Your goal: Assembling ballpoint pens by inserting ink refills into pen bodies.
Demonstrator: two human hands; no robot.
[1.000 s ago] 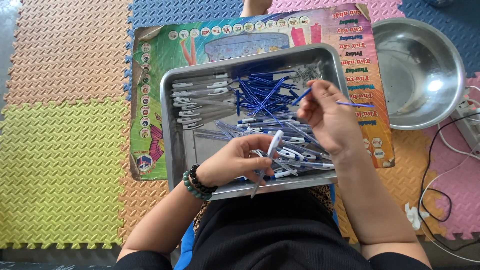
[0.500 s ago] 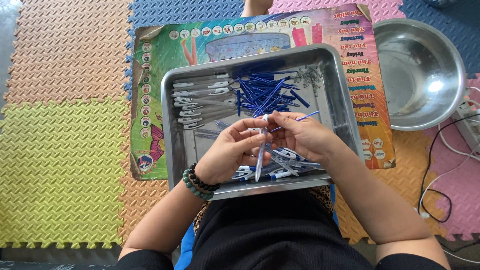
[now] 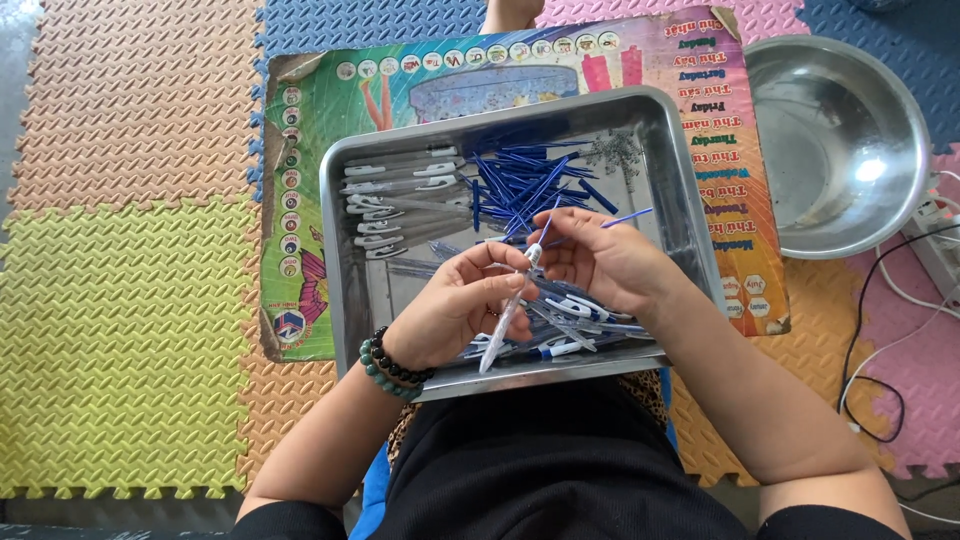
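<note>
left hand [image 3: 455, 305] pinching clear pen barrel [image 3: 506, 318], right hand [image 3: 600, 262] gripping blue refills [image 3: 627, 217] (fingers curled)

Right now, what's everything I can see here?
tray: one, metal, on the board
refills: many, blue, heaped at the tray's middle back
clips: several, clear and white, tray's left side
springs: small grey pile, tray's back right
pens: several, clear and blue, tray's near side
barrel: one, clear, held by the left hand
refill: one, blue, in the right hand
board: one, colourful, under the tray
bowl: one, metal, right
mats: foam, yellow, orange, pink, blue
cables: black and white, right
bracelet: green beads, left wrist
left hand
right hand
</note>
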